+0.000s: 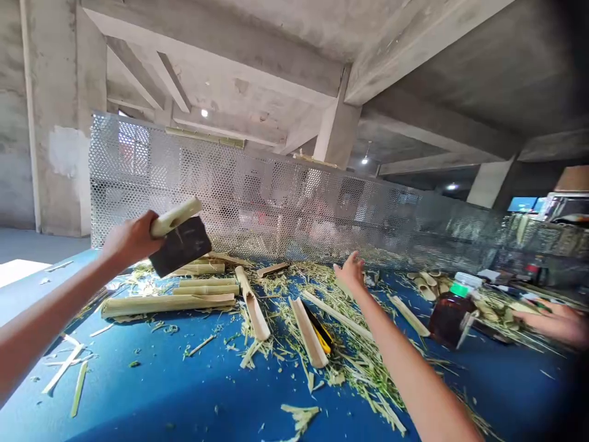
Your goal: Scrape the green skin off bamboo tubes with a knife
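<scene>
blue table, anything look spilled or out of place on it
Yes, bamboo shavings are scattered thickly over the blue table, like unswept waste. A yellow-and-black tool also lies half hidden beneath a split bamboo piece, so it is easy to miss.

Three hands (pixel 131 240) (one a co-worker's), one brown bottle (pixel 453 319).

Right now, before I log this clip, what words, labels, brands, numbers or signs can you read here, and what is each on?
Nothing can be read with certainty.
The brown bottle with a green cap: no legible text.
The dark block in the left hand: no legible marking.
The screen at far right: too small and blurred.
</scene>
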A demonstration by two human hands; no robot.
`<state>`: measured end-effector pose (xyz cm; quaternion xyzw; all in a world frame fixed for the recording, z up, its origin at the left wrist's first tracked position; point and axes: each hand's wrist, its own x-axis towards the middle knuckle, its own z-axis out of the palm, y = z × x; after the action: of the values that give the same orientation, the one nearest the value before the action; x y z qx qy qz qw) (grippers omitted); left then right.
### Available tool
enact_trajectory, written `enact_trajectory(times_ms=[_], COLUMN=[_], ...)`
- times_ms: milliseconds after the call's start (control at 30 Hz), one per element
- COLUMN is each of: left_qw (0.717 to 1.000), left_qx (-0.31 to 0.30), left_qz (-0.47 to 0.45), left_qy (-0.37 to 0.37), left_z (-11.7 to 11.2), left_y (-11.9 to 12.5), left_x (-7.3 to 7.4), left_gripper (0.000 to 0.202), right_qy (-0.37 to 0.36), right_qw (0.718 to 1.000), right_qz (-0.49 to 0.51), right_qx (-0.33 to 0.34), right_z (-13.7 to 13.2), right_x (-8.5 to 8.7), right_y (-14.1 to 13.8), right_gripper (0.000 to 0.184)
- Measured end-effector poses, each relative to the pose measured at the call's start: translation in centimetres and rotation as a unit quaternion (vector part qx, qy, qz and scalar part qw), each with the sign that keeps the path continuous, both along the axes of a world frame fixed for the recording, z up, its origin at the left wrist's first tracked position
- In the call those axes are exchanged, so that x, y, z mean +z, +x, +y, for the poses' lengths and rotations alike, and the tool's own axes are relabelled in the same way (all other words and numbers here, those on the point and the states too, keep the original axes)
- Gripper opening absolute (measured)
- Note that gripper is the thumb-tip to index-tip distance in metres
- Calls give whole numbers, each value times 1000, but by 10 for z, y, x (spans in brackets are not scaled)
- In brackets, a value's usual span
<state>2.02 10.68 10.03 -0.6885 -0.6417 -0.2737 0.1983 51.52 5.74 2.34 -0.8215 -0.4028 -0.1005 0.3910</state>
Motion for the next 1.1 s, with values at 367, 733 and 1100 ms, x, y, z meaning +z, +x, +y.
enact_trajectory(times_ms=[367, 733, 1100], left_qw=[942, 933, 939], left_qx=[-323, -256, -241], left_qz=[73, 250, 245], left_qy=[44, -37, -2], left_z=[-72, -62, -76], left_y=[54, -19, -8], left_x=[-40, -88, -87], left_gripper=[30, 29, 25], right_qy=[-141, -144, -152], right_qw=[654, 613, 881], right_qz=[372, 349, -95], right_qx=[643, 694, 438], right_z=[-48, -75, -56], right_x=[-4, -12, -29], right_y=[-225, -275, -330], right_gripper=[43, 66, 39])
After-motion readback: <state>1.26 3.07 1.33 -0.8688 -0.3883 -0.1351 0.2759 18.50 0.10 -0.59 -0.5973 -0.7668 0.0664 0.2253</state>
